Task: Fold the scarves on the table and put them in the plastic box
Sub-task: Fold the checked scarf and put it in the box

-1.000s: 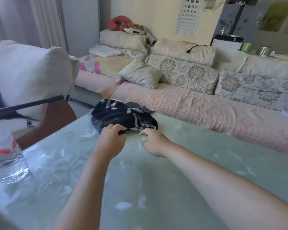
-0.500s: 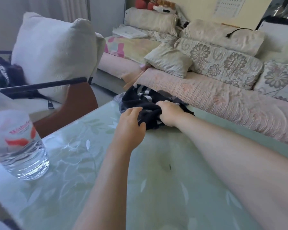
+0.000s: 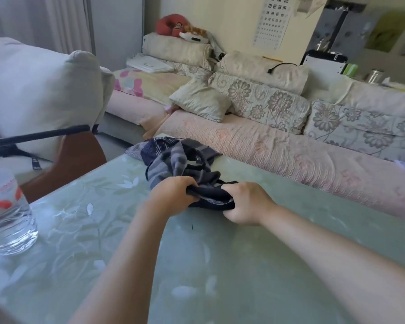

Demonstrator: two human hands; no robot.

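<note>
On the tabletop point(image 3: 220, 265), at its far edge, we find one dark patterned scarf point(image 3: 173, 160) bunched up, with the left hand point(image 3: 173, 195) and right hand point(image 3: 243, 204) each clenched round its near end.
We judge the step in hand to be drawing it out for folding. Pull the cloth toward the middle of the tabletop, part the hands along one hem, and lay it flat before the first fold, since its far part lies at the edge and could slip off. The sofa point(image 3: 267, 146) runs just beyond the far edge, and a water bottle point(image 3: 7, 213) stands at the left edge, well apart from the scarf. The near half offers working room. No plastic box is in view.
</note>
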